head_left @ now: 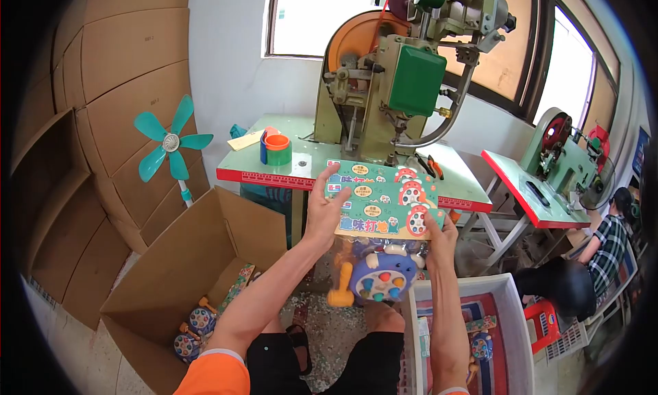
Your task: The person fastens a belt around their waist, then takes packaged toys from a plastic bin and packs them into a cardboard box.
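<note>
Three bagged toys with green printed header cards are held in front of me, fanned one behind another. In the front toy pack (381, 278) are a blue animal-shaped toy with coloured knobs and a yellow-orange hammer (341, 285). My left hand (323, 213) grips the cards by their left edges, thumb and fingers closed on them. On the right side, my right hand (440, 238) is closed on the edge of the front card. The fingers behind the cards are hidden. Just beyond the cards stands a green riveting-type press (415, 79), its lower tip partly covered by them.
An open cardboard box (164, 285) with several toy packs sits at left. A white crate (515, 306) holding more packs is at lower right. Tape rolls (275, 148) and pliers (434, 167) lie on the worktable (260, 181). A fan (171, 142) stands left; a seated person (606, 247) is at right.
</note>
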Tool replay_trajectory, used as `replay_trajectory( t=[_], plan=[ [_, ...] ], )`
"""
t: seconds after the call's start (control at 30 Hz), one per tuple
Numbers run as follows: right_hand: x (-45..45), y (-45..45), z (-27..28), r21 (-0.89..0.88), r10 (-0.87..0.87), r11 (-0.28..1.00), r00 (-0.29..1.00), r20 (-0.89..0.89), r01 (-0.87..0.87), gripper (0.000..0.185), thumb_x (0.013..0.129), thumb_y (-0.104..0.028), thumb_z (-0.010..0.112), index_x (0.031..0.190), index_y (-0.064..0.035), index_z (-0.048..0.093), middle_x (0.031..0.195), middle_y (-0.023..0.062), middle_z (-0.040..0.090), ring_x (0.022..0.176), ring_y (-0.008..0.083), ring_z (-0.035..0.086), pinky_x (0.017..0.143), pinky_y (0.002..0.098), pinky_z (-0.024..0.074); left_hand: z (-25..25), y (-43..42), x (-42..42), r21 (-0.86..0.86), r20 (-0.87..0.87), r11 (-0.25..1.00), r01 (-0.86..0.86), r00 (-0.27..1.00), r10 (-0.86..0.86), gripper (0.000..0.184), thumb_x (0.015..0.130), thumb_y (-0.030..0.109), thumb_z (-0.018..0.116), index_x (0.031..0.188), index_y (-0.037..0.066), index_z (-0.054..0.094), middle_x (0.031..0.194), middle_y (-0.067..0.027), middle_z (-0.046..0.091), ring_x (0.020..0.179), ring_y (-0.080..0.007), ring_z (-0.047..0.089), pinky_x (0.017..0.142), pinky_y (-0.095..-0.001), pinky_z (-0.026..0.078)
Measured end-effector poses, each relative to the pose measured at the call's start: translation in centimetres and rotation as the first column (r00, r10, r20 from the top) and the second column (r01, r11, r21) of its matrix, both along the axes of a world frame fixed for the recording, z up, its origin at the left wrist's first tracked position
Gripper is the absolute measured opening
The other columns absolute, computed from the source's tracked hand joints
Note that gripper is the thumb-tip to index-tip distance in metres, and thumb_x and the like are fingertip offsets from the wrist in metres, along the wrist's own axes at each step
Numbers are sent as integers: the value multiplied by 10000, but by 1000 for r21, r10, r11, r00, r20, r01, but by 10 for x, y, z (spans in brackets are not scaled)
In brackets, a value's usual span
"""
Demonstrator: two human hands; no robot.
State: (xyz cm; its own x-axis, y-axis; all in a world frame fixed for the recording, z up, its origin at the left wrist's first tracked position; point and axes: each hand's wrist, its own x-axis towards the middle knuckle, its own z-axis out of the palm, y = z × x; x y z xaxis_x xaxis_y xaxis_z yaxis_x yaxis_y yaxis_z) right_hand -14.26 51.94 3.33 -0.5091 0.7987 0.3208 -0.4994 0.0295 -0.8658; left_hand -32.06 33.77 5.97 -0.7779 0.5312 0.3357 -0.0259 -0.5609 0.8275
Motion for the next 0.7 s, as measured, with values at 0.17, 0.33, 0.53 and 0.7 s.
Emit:
replay_trajectory(
  t=[0.17, 0.33, 0.53, 0.7],
  plan=[
    [17, -4, 30, -51, 66, 997, 997, 46, -64, 133, 952, -63, 682, 1051, 25, 671, 957, 82, 730, 801, 119, 701, 720, 263, 573, 7, -8, -14, -21, -431, 971, -237, 879, 205, 465, 967, 108, 663, 1400, 49, 503, 1144, -141, 685, 929, -154, 697, 707, -305, 568],
    [25, 3, 53, 94, 55, 993, 993, 106, -65, 217, 965, -97, 668, 1122, 51, 646, 1054, 131, 734, 881, 171, 739, 769, 290, 611, 16, -8, -29, -94, -680, 921, -379, 700, 219, 424, 961, 241, 696, 1300, 11, 584, 978, -161, 715, 783, -139, 658, 664, -308, 523],
    [1, 35, 61, -122, 137, 985, 985, 104, -124, 237, 945, -94, 675, 1117, 57, 615, 1006, 131, 721, 851, 172, 732, 738, 289, 603, 39, 8, -60, -269, -738, 859, -436, 666, 107, 452, 933, 388, 715, 1144, -10, 679, 806, -144, 693, 658, -108, 599, 615, -314, 476],
    [-20, 70, 59, -184, 130, 978, 979, 157, -100, 267, 959, -99, 657, 1139, 89, 600, 1037, 179, 711, 868, 218, 734, 757, 332, 620, 58, 30, -87, -429, -694, 821, -377, 719, -32, 458, 934, 409, 704, 1014, -42, 707, 719, -100, 663, 640, -112, 597, 618, -327, 483]
  ],
)
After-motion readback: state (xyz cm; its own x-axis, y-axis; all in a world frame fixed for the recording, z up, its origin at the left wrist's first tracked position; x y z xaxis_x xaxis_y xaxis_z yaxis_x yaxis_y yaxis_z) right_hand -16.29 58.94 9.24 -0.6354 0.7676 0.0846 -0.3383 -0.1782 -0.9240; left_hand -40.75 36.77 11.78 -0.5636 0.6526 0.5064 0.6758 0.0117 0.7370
